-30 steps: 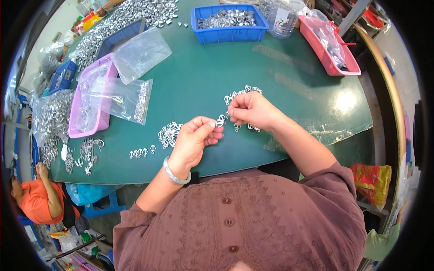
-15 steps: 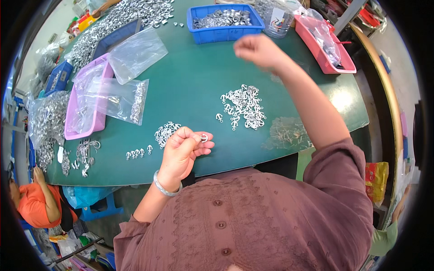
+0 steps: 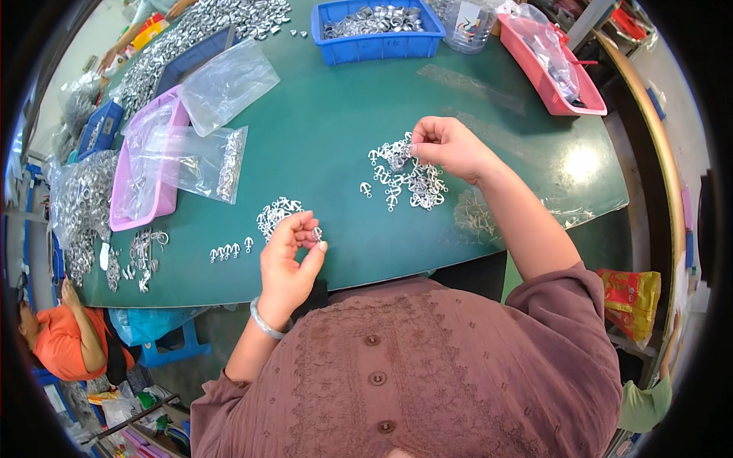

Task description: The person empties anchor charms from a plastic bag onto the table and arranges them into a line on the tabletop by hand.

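My left hand (image 3: 289, 263), with a pale bangle at the wrist, holds a small silver anchor charm (image 3: 317, 233) at its fingertips. Just behind it lies a small heap of anchor charms (image 3: 272, 217), partly hidden by the fingers. A short row of anchor charms (image 3: 226, 252) lies to the left of that heap. Over the right edge of a larger pile of anchor charms (image 3: 418, 187), my right hand (image 3: 452, 149) has thumb and forefinger pinched on a small silver piece, apparently an anchor charm. One single charm (image 3: 366, 189) lies left of this pile.
A blue bin (image 3: 378, 50) of metal parts stands at the back, beside a clear plastic jar (image 3: 468, 29). A pink tray (image 3: 534, 72) sits back right, a lilac tray (image 3: 145, 208) with plastic bags at left. Loose metal parts (image 3: 256, 17) cover the far left of the green table (image 3: 336, 130).
My right hand has come down from above the table to the larger pile, its fingers pinching there. My left hand has shifted slightly left, and its thumb has moved lower.
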`<action>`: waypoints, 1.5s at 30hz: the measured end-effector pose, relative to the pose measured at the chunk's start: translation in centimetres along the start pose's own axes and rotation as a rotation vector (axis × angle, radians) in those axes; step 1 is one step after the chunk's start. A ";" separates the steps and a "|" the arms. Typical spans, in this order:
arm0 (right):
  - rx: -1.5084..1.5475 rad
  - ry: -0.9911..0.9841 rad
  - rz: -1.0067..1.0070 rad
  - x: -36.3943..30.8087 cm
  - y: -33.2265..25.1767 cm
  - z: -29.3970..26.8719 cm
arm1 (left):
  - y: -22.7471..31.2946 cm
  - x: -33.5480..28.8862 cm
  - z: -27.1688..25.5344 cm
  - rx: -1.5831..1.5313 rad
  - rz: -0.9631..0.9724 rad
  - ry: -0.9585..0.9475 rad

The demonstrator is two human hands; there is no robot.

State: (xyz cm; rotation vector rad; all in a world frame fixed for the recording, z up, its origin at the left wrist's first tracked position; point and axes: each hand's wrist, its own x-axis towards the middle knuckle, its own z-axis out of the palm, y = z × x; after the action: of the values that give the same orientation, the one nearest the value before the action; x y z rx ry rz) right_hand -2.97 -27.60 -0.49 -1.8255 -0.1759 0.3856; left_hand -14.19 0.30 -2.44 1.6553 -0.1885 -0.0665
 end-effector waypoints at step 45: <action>-0.421 -0.175 -0.437 -5.1 -1.9 11.2 | -0.2 -2.5 -1.4 0.572 0.305 0.072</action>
State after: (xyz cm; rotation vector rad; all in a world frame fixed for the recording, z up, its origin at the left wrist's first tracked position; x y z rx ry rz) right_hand -11.55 -18.52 -0.52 -2.0916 -0.8134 0.2050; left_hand -16.38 2.08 -2.63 2.1723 -0.4329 0.3043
